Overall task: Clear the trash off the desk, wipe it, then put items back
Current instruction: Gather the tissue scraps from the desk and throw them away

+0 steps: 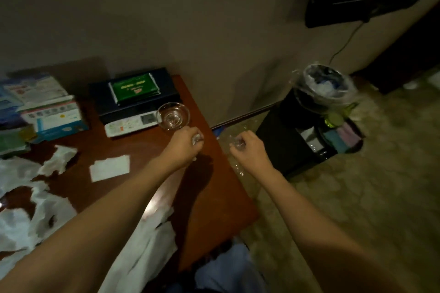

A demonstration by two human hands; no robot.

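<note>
My left hand (pixel 184 144) hovers over the right end of the brown desk (pixel 209 188) and grips a small crumpled white wad (pixel 197 139). Just past the desk's right edge, my right hand (pixel 248 147) holds a piece of clear crinkled plastic (pixel 238 144) whose tail hangs down below it. Crumpled white tissues (pixel 59 158) and torn paper sheets (pixel 28 200) cover the desk's left and front. A flat white slip (pixel 110 168) lies mid-desk. A trash bin with a clear liner (pixel 326 84), holding rubbish, stands on the floor to the right.
A clear glass bowl (pixel 173 115) sits right behind my left hand. Behind it lies a dark box with a green packet (pixel 135 88) on top, over a white device (pixel 126 125). Blue-white cartons (pixel 50 112) are stacked at left. A black case (pixel 302 135) is under the bin.
</note>
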